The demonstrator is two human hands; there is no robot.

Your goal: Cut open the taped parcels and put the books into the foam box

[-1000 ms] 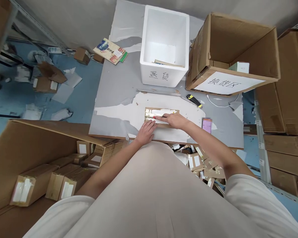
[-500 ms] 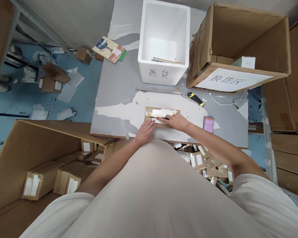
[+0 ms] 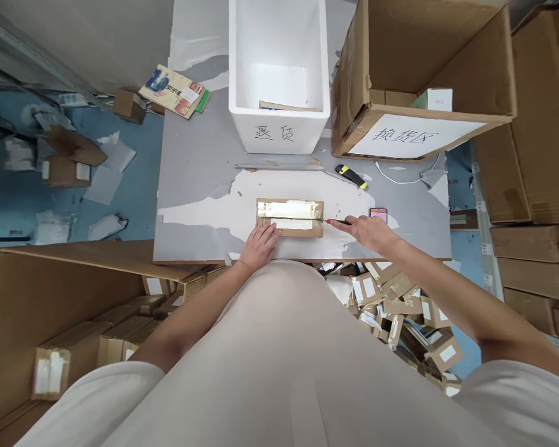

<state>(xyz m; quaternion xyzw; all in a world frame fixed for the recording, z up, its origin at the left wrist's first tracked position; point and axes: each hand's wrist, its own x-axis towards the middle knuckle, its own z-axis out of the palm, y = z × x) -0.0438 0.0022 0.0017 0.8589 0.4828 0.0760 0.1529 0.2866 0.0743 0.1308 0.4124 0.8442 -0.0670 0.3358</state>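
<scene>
A small taped cardboard box [image 3: 307,232] with white labels lies flat on the table, a dark slit line running lengthwise along its middle. My left hand [image 3: 259,246] rests on the box's near left corner, fingers stretched out flat. Just past the right end of the box, my right hand [image 3: 367,232] is closed around a slim knife with a red and black handle [image 3: 339,221]. Its tip points left at the end of the slit. A phone [image 3: 379,214] lies right behind my right hand.
A black and yellow utility knife [image 3: 351,176] lies farther back. Behind it stand a white foam box [image 3: 279,133] and a big open carton [image 3: 428,133]. Books [image 3: 174,92] sit at the table's left edge. Several parcels [image 3: 400,304] are heaped below the front edge; another carton [image 3: 74,267] stands left.
My right hand has drawn the knife rightward along the box to its right end, and the slit now shows. My left hand stays on the box. The view has shifted slightly.
</scene>
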